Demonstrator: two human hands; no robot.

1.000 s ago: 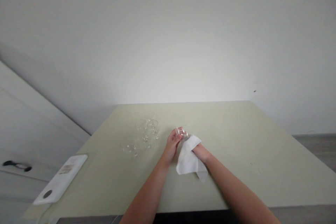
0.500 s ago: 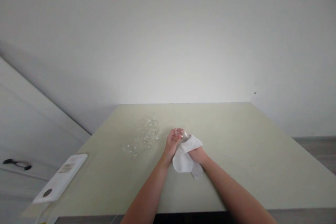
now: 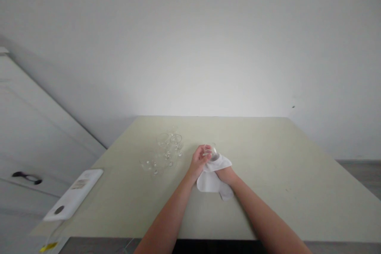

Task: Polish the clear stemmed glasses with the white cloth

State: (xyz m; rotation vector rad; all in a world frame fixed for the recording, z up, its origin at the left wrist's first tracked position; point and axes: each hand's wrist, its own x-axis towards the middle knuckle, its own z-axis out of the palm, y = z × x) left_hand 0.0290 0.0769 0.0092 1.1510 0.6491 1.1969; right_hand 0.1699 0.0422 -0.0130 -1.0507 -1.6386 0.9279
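Note:
My left hand (image 3: 197, 162) grips a small clear glass (image 3: 210, 151) above the pale green table (image 3: 282, 182). My right hand (image 3: 225, 173) holds a white cloth (image 3: 210, 177) pressed against the underside of that glass; the cloth covers most of the right hand's fingers. Both hands meet near the table's middle. A group of several clear stemmed glasses (image 3: 166, 151) stands just left of my left hand, some upright and some lying low.
A white flat device (image 3: 73, 195) with a label lies at the table's front left corner. A white cabinet with a dark handle (image 3: 26, 177) stands to the left. A plain white wall rises behind the table.
The cloth has bunched up closer around the glass, and my right hand has shifted slightly under it. The view has drifted a little to the left.

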